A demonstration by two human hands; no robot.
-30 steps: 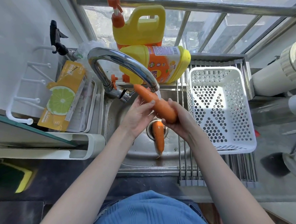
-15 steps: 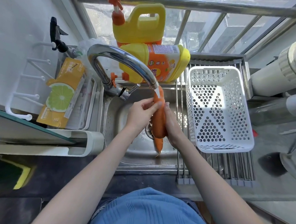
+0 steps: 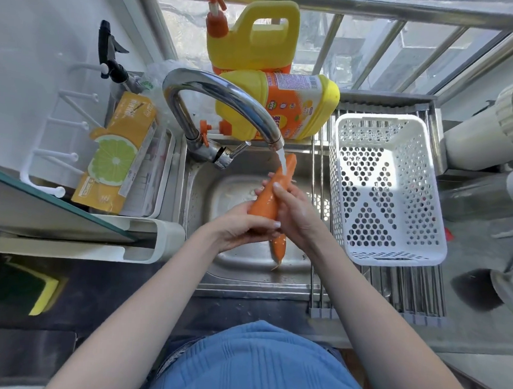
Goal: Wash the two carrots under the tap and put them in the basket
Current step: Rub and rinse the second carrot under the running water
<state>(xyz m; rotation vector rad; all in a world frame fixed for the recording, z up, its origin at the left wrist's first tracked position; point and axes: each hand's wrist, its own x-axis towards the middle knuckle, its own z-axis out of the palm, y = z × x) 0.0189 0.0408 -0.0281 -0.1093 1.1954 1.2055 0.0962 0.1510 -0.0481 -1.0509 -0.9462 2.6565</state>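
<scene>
Both hands hold one wet orange carrot point(image 3: 271, 195) over the steel sink point(image 3: 201, 197). Its thin end points up into the water running from the curved chrome tap point(image 3: 224, 97). My left hand point(image 3: 241, 226) grips the carrot's thick lower end from below. My right hand point(image 3: 296, 208) wraps its fingers round the carrot's middle from the right. A second carrot point(image 3: 278, 247) lies in the sink beneath my hands, mostly hidden, with only its tapered end showing. The white perforated basket point(image 3: 428, 185) stands empty on a roll-up rack right of the sink.
Two yellow detergent bottles point(image 3: 271, 106) stand behind the tap. A lemon-printed pack point(image 3: 114, 154) lies in a tray left of the sink. A white wall rack point(image 3: 44, 141) and a spray bottle point(image 3: 111, 56) are at far left, a sponge point(image 3: 42, 290) at lower left.
The carrot has turned from slanting across under the spout to nearly upright with its thin end in the stream. My left hand has slid down to its thick end.
</scene>
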